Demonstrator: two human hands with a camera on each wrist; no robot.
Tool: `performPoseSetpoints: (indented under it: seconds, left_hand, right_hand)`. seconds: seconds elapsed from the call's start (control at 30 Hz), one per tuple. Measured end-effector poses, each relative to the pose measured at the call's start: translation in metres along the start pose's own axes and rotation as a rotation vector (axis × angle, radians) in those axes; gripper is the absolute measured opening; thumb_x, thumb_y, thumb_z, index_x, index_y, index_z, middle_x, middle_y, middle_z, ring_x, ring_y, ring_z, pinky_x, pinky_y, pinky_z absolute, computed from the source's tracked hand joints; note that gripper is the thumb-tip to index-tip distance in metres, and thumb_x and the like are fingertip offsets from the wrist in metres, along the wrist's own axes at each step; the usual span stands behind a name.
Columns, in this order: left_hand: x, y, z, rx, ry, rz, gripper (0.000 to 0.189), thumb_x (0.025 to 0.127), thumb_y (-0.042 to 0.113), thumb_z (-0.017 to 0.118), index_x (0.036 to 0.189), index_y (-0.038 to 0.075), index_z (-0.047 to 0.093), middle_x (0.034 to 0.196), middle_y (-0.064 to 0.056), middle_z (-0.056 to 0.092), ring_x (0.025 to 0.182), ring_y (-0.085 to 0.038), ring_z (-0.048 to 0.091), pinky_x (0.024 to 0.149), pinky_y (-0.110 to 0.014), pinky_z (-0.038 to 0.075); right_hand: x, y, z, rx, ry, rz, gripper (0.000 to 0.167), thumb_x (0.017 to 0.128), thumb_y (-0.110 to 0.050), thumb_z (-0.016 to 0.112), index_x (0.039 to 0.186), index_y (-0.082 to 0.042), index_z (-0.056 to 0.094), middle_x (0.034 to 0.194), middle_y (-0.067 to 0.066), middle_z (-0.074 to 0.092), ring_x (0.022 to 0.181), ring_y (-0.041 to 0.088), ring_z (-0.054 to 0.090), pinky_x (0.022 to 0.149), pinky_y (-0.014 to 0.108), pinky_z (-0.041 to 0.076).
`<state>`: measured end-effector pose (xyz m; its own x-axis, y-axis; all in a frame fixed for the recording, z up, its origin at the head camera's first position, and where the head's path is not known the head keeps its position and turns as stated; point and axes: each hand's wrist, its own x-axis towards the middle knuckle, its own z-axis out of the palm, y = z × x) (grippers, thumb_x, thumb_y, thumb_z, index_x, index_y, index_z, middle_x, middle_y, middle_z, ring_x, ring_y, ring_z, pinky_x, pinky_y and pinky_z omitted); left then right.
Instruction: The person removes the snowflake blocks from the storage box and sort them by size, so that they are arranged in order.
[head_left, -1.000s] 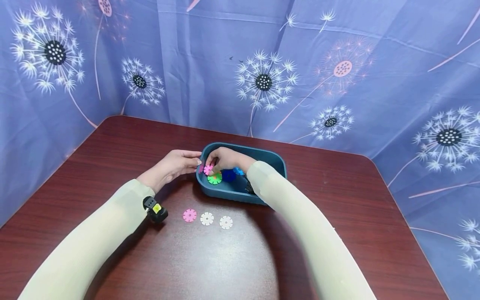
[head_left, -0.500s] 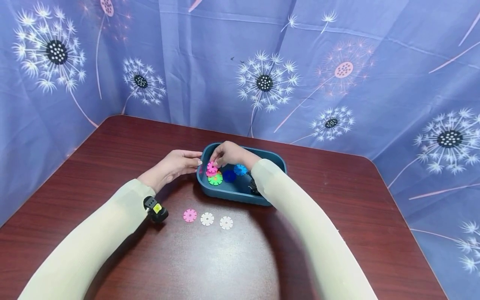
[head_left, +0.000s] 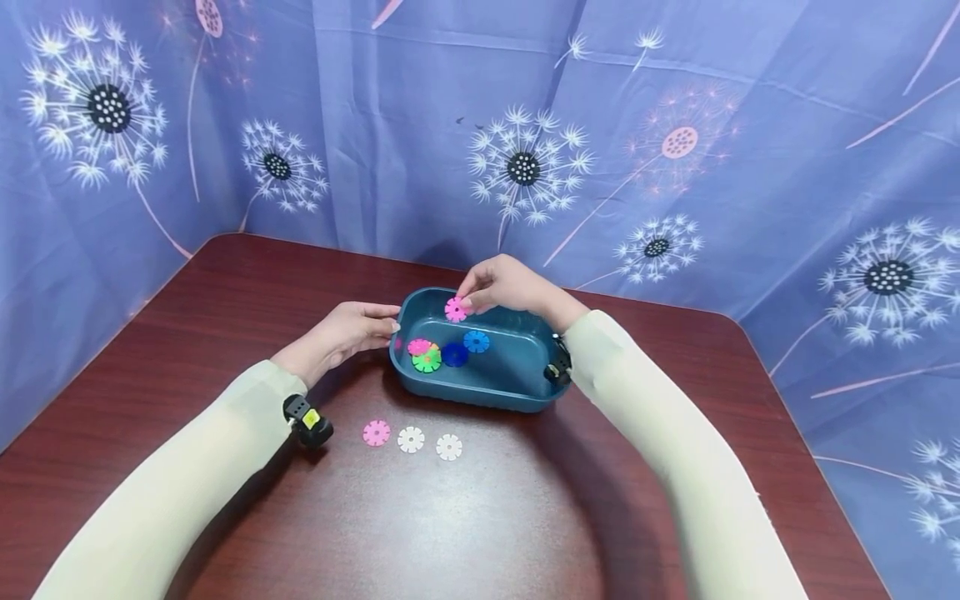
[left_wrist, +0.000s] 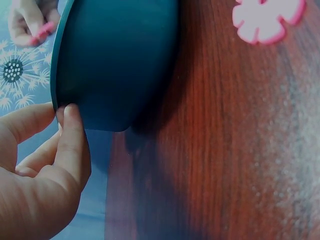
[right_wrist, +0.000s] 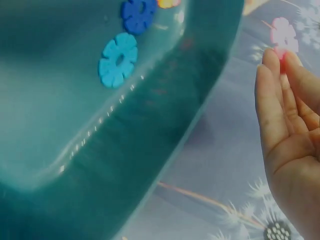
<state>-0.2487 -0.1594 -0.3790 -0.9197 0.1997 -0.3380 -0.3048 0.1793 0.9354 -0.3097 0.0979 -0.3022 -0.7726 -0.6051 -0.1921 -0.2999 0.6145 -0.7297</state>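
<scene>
My right hand (head_left: 501,285) pinches a pink notched plastic disc (head_left: 455,309) between thumb and fingertips, raised over the far rim of a teal plastic bin (head_left: 480,390). The same pink disc (right_wrist: 284,35) shows at the fingertips in the right wrist view. At the bin's left end my left hand (head_left: 347,335) grips the rim; in the left wrist view its fingertips (left_wrist: 71,117) meet the edge. Inside the bin lie another pink disc (head_left: 417,347), a green disc (head_left: 426,361), a dark blue disc (head_left: 454,354) and a light blue disc (head_left: 476,341).
In front of the bin, a pink disc (head_left: 377,432) and two white discs, one in the middle (head_left: 411,439) and one at the right (head_left: 449,447), lie in a row on the dark wooden table (head_left: 300,517). A blue dandelion-print curtain (head_left: 420,125) hangs behind the table.
My right hand has lifted a pink disc out of the bin's left end and moved it up and right over the far rim. My left hand stays at the rim.
</scene>
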Motion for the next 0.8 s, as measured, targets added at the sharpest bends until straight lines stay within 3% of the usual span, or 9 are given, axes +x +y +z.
performPoseSetpoints:
  seconds: [0.13,0.33,0.57,0.73,0.8]
  left_hand:
    - [-0.002,0.000,0.000,-0.003,-0.004,0.006,0.053,0.103,0.007,0.057,0.153,-0.002,0.043,0.151,-0.029,0.051,0.096,-0.004,0.068,0.110,-0.037,0.050]
    - [-0.002,0.001,0.000,-0.008,-0.004,0.006,0.054,0.103,0.007,0.058,0.153,-0.001,0.043,0.151,-0.029,0.051,0.098,-0.006,0.069,0.110,-0.037,0.050]
    - [-0.001,0.000,0.000,-0.014,-0.002,0.004,0.055,0.102,0.007,0.058,0.154,-0.002,0.042,0.151,-0.030,0.050,0.096,-0.005,0.068,0.106,-0.032,0.054]
    - [-0.001,-0.001,0.000,-0.022,-0.007,0.012,0.055,0.102,0.006,0.057,0.154,-0.003,0.041,0.151,-0.031,0.049,0.092,-0.002,0.068,0.100,-0.025,0.057]
    - [-0.001,0.000,0.000,-0.019,-0.008,0.015,0.055,0.102,0.007,0.057,0.154,-0.003,0.041,0.151,-0.031,0.049,0.092,-0.001,0.068,0.101,-0.026,0.057]
  right_hand:
    - [-0.021,0.000,-0.007,0.021,0.039,0.017,0.018,0.097,-0.011,0.069,0.109,0.001,0.075,0.105,0.016,0.077,0.098,0.032,0.075,0.093,0.042,0.064]
    - [-0.049,0.004,-0.007,0.079,0.083,0.061,0.019,0.096,-0.012,0.071,0.110,0.001,0.075,0.103,0.011,0.079,0.096,0.030,0.076,0.091,0.040,0.065]
    - [-0.078,0.012,0.007,0.247,0.060,0.042,0.021,0.095,-0.007,0.072,0.111,0.007,0.072,0.088,-0.001,0.078,0.083,0.014,0.076,0.093,0.046,0.064]
    - [-0.096,0.019,0.022,0.292,0.044,0.042,0.020,0.093,-0.006,0.073,0.108,0.007,0.072,0.087,-0.002,0.078,0.084,0.015,0.076,0.093,0.051,0.062]
    - [-0.102,0.022,0.028,0.314,0.037,0.042,0.019,0.093,-0.006,0.073,0.108,0.007,0.072,0.089,-0.001,0.079,0.086,0.014,0.076,0.091,0.047,0.064]
